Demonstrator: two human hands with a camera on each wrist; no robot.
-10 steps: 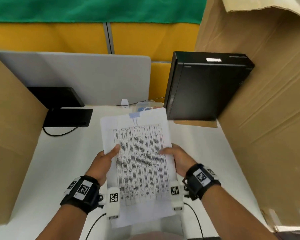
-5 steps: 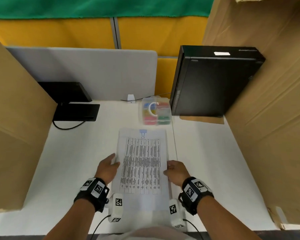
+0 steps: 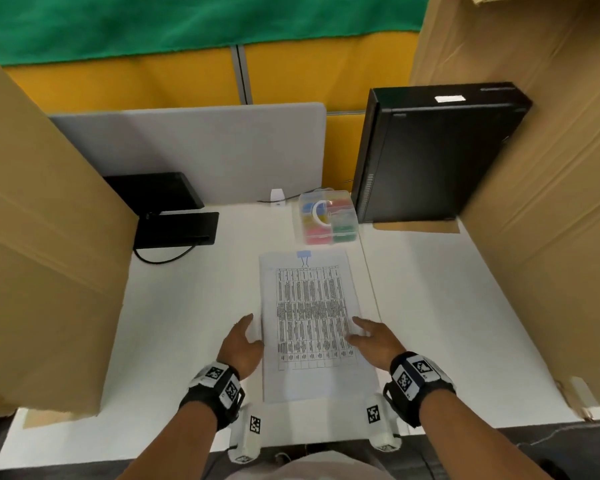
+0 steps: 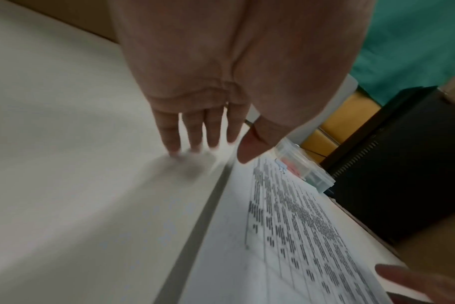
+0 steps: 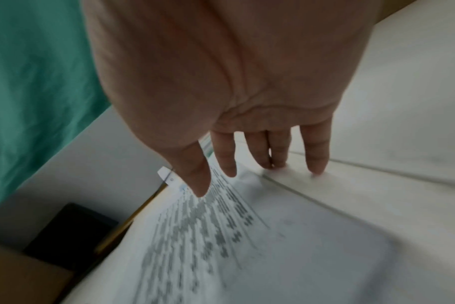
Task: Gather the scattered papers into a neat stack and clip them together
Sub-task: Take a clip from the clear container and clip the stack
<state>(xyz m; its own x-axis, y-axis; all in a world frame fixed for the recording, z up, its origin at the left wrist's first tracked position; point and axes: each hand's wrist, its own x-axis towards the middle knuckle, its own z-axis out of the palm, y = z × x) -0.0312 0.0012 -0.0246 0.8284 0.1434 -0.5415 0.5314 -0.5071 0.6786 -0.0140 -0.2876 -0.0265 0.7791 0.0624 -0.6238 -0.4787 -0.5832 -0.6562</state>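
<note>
A stack of papers (image 3: 309, 327) lies flat on the white desk (image 3: 187, 306), squared up, its long sides running from near to far, with a printed table of dark text on the top sheet. A pale blue binder clip (image 3: 303, 255) bites the middle of the far edge, its wire handles folded down onto the page. The left hand (image 3: 241, 346) sits just beside the left edge of the stack, fingers (image 4: 195, 131) straight and slightly spread, tips down on the desk, thumb pointing toward the paper; it has hold of nothing. The right hand (image 3: 374, 339) mirrors it at the right edge, fingers (image 5: 314, 152) extended and loosely splayed, the outer tips resting on the desk and the thumb and forefinger over the sheet's margin; whether they actually touch the paper cannot be told, and nothing is gripped. Each wrist carries a black band with square coded markers. Just beyond the far edge of the stack stands a clear plastic box (image 3: 328, 216) holding coloured clips in separate compartments, yellow, pink and green among them. To its right a black computer case (image 3: 437, 154) stands upright. On the far left of the desk is a black monitor base (image 3: 175, 228) with a cable curling from it. A grey partition (image 3: 201, 150) runs along the far edge, and tall cardboard panels (image 3: 39, 254) wall in both the left and right sides.
</note>
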